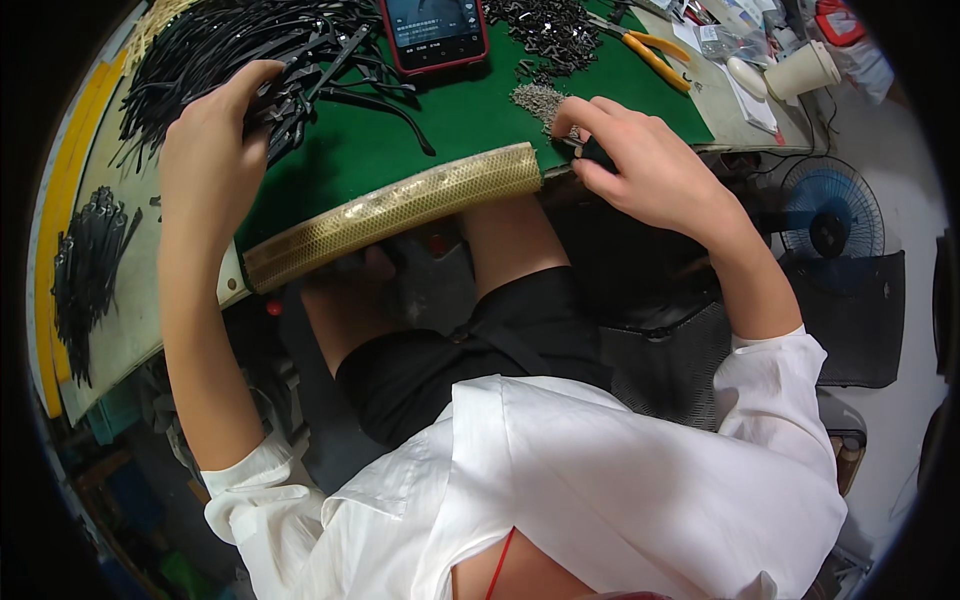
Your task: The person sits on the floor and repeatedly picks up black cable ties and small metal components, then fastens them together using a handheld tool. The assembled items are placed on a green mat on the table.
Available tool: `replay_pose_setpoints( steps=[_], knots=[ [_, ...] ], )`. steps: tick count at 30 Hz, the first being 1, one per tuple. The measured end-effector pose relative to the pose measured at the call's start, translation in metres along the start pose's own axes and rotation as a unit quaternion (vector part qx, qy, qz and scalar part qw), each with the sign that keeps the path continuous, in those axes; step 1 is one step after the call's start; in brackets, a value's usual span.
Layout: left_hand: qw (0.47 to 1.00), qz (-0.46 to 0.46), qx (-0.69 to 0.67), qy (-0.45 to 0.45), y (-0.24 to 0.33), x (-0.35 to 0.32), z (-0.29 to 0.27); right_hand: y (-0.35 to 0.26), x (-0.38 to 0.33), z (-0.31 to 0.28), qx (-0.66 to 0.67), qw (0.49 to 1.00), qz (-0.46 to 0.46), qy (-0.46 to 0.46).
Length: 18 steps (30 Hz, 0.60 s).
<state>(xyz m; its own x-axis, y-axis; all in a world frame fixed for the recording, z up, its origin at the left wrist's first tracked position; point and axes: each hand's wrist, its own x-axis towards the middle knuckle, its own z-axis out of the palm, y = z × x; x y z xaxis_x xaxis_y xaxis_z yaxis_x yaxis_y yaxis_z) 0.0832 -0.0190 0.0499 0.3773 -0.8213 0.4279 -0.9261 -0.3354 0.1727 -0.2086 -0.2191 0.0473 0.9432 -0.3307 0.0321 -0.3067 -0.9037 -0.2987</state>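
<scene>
My left hand (212, 140) is at the near edge of a big heap of black eyeglass temples (215, 55). Its thumb and fingers curl around several dark temples, partly hidden by the hand. One temple (385, 108) sticks out of the heap, its curved tip lying on the green mat (370, 150). My right hand (640, 160) is over the mat's front edge, beside a small pile of tiny grey metal parts (540, 101). Its fingers are bent together around something small, dark and metallic that I cannot make out.
A gold mesh-patterned padded roll (400, 210) runs along the table's front edge. Behind lie a phone in a red case (435, 35), a pile of small black parts (555, 35) and orange-handled pliers (655, 60). More black temples (88, 270) lie left; a fan (830, 215) stands right.
</scene>
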Motion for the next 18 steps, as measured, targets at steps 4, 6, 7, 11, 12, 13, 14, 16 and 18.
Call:
replay_pose_setpoints(
  steps=[4,6,7,11,12,13,14,16,18],
  knots=[
    [0.99,-0.018,-0.139,-0.002,0.021,-0.009,-0.003,0.002,-0.001,0.001,0.0,1.0,-0.005,0.005],
    [0.982,-0.017,-0.19,0.008,0.026,-0.013,-0.003,0.003,-0.001,0.002,0.003,1.0,-0.016,0.014],
    [0.979,-0.018,-0.203,0.004,0.029,-0.014,-0.003,0.003,-0.001,0.001,0.005,1.0,-0.014,0.012],
    [0.966,-0.04,-0.255,-0.009,0.035,-0.019,-0.005,-0.001,0.001,-0.002,-0.005,1.0,0.013,-0.024],
    [0.962,-0.046,-0.269,-0.011,0.036,-0.02,-0.004,-0.001,0.001,-0.002,-0.006,1.0,0.016,-0.023],
    [0.96,-0.038,-0.276,0.002,0.037,-0.021,-0.003,-0.002,0.002,-0.001,-0.008,1.0,0.019,-0.022],
    [0.958,-0.03,-0.283,0.016,0.038,-0.021,-0.001,-0.002,0.002,-0.001,-0.01,0.999,0.023,-0.02],
    [0.953,-0.024,-0.3,0.024,0.039,-0.023,0.002,-0.002,0.004,0.0,-0.013,0.999,0.02,-0.022],
    [0.948,-0.03,-0.317,0.011,0.041,-0.025,0.002,-0.002,0.007,0.0,-0.015,1.0,0.014,-0.023]
  ],
)
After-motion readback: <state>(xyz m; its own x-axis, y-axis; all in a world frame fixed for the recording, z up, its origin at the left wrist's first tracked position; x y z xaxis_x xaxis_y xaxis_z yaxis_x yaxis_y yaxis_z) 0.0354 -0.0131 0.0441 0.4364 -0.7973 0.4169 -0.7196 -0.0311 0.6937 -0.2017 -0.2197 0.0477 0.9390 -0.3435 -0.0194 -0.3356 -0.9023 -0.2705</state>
